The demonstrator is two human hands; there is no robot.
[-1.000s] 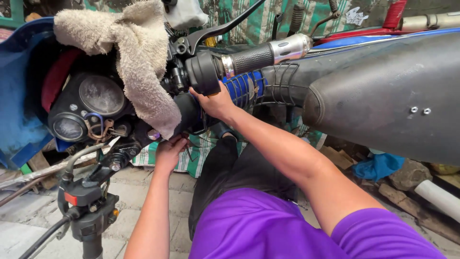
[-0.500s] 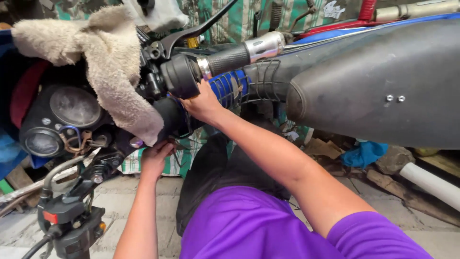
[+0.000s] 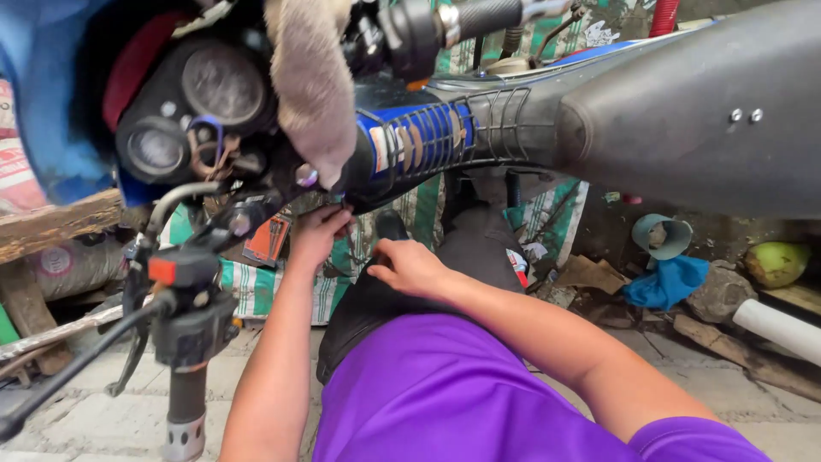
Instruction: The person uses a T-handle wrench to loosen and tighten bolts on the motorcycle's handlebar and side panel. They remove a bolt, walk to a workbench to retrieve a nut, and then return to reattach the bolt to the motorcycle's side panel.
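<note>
Motorcycle frame point(image 3: 410, 145), blue with a black wire grille over it, hangs just above your two hands, running from the gauges at the left toward the long black seat point(image 3: 684, 128) at the right. On the blue part, behind the grille, sits a small upright white label with an orange band; its print is too small to tell. Below the frame a green-and-white striped sack point(image 3: 256, 287) lies spread on the ground, and an orange flat packet point(image 3: 267, 239) rests on it just beside your left wrist. At the far left a pale printed sack point(image 3: 60, 265) sits under a wooden plank.

Your left hand point(image 3: 318, 235) reaches up to the underside of the frame, fingers curled and pinched together at a small part where the tan rag point(image 3: 312, 94) hangs down; what they grip is hidden. Your right hand point(image 3: 410, 267) lies lower, on the black knee of your trousers, fingers loosely bent and holding nothing, with the tips near a black rounded knob point(image 3: 392, 224). To the left a detached handlebar switch point(image 3: 184, 282) with a red button stands near your left forearm.
</note>
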